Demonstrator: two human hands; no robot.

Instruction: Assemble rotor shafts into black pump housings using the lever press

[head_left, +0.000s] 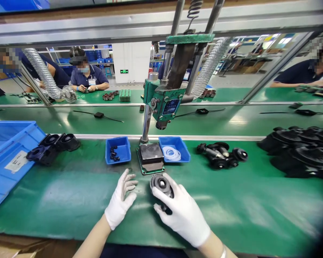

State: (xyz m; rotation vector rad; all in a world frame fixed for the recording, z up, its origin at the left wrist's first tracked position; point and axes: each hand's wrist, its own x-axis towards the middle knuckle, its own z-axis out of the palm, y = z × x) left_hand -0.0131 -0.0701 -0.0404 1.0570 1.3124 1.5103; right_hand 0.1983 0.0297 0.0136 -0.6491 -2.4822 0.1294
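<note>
My right hand, in a white glove, grips a round black part with a ringed rim and a shiny metal centre. Its underside is hidden by my fingers. To the left, my gloved left hand hovers above the green mat with fingers apart and nothing in them. Just beyond both hands stands a small press with a flat metal block on its base. Blue bins flank that base: the left bin holds small black pieces, the right bin white rings.
Black housings sit beside a large blue crate at left. Black wheel-like assemblies lie to the right, with stacked black parts farther right. A metal rail crosses behind. Across the bench a masked co-worker handles a small part.
</note>
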